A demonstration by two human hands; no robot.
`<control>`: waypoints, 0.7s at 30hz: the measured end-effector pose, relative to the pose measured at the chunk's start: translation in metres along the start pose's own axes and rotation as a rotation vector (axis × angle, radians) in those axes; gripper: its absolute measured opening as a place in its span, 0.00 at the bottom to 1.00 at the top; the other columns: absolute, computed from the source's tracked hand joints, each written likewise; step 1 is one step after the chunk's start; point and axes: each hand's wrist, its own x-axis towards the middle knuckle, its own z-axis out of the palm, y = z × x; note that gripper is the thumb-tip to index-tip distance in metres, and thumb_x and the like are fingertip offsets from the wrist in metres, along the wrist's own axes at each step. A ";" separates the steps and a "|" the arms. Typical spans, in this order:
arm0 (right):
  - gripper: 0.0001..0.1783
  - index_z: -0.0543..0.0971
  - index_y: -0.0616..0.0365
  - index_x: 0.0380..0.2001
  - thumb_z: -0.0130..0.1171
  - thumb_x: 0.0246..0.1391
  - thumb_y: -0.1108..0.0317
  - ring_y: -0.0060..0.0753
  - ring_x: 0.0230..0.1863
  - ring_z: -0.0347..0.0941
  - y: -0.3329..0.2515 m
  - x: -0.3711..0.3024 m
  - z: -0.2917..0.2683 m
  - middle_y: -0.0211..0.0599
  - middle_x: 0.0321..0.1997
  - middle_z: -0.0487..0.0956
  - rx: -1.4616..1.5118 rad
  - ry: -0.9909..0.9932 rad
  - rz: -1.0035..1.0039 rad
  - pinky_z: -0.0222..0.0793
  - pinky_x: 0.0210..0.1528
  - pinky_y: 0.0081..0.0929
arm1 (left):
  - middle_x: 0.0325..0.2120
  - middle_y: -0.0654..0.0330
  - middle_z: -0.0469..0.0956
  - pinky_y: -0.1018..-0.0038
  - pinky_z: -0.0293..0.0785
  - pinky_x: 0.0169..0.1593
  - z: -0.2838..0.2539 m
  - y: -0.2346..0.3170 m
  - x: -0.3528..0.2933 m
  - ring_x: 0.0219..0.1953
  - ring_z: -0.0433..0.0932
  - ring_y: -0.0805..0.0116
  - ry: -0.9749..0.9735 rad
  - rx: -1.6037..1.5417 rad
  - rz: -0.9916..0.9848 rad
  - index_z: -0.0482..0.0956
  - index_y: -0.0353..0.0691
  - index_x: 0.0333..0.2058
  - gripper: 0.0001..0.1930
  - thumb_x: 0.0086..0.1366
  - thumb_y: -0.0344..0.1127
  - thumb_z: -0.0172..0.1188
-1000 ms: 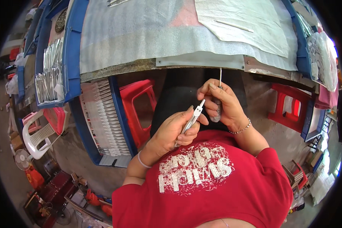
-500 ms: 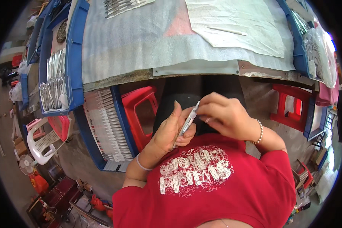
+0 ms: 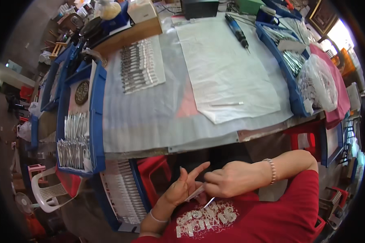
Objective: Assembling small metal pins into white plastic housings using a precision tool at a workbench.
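Low in front of my red shirt, my left hand [image 3: 183,188] has its thumb and forefinger stretched out. Its other fingers curl around a slim silver piece [image 3: 194,193], which my right hand partly hides. Close against it, my right hand [image 3: 230,180] pinches a thin silver rod [image 3: 209,202] that points down toward the shirt. Whether the rod and the piece touch cannot be made out. Above my hands, a slim silver-white stick [image 3: 227,104] lies on a white cloth [image 3: 235,77] spread on the worktable [image 3: 138,137].
Rows of slim metal pieces [image 3: 138,67] lie at the table's left. Long blue bins [image 3: 96,117] with silver pieces flank it, and a clear plastic bag [image 3: 318,81] hangs right. A blue pen-shaped power tool [image 3: 237,31] lies far back. Another blue bin [image 3: 140,190] and red stool [image 3: 156,174] stand below.
The view has tilted up, showing more of the table. My left forefinger has stretched out, and my right hand now holds a thin rod pointing downward beside the silver piece.
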 end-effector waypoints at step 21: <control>0.04 0.71 0.61 0.29 0.52 0.51 0.72 0.52 0.35 0.74 0.474 0.056 -0.095 0.46 0.33 0.75 -0.517 0.179 0.646 0.70 0.37 0.44 | 0.48 0.42 0.73 0.52 0.66 0.55 -0.080 -0.019 0.047 0.50 0.72 0.41 0.801 1.813 0.500 0.75 0.34 0.48 0.29 0.56 0.52 0.62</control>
